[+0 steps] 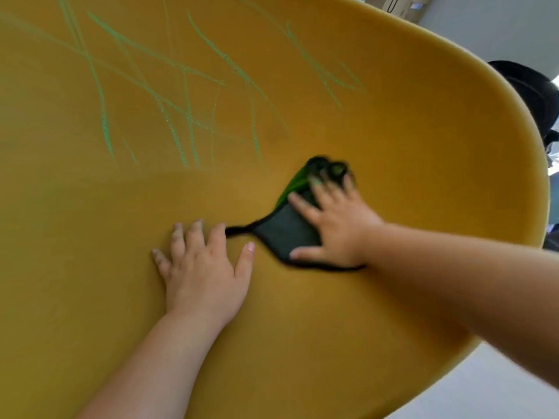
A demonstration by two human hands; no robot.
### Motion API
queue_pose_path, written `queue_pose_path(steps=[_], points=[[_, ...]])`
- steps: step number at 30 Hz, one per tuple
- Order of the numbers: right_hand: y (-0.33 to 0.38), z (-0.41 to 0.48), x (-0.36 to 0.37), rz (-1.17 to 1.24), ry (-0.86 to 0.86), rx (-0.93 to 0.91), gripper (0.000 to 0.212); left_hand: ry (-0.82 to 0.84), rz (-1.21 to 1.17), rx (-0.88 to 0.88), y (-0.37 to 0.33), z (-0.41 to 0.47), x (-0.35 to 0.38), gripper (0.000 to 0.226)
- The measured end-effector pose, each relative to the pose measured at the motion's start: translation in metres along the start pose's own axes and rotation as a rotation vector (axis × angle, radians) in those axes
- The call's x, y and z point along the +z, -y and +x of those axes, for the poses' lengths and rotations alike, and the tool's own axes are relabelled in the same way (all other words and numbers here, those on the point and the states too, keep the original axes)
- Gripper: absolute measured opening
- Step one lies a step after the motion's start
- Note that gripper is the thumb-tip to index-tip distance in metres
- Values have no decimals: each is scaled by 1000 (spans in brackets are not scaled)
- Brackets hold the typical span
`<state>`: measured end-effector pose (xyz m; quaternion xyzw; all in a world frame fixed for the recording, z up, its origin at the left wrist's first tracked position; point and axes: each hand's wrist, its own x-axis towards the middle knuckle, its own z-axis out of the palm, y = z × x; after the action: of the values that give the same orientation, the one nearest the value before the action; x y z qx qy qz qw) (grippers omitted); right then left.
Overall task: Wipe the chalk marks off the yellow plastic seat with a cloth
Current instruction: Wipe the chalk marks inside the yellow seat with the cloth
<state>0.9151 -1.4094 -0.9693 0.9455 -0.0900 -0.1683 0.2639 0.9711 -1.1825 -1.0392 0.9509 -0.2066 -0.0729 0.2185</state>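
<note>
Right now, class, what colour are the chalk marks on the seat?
Light green chalk marks, clearest in the head view.

Soft, even daylight without glare; the right hand and cloth are motion-blurred, edges bowed by wide-angle distortion.

No legible text, brand or number anywhere in view. Cardboard box at top edge, beyond the yellow plastic seat: a fragment of dark print, cut off by the frame, possibly one letter, unreadable. Green chalk marks on the seat are loose strokes, not writing.
</note>
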Motion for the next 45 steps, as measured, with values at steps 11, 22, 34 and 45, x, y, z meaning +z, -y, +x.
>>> queue_pose_path(steps=[11,22,34,45], points=[[-18,54,-18,9,-98,317,124,-42,32,-71,3,10,0,78],[-72,46,-30,-232,-195,205,118,-30,67,-145,13,18,1,83],[67,84,-18,269,-121,88,106,-125,-4,-174,12,22,1,82],[-112,80,-64,-285,-315,445,121,-135,-14,-234,22,29,-4,81]])
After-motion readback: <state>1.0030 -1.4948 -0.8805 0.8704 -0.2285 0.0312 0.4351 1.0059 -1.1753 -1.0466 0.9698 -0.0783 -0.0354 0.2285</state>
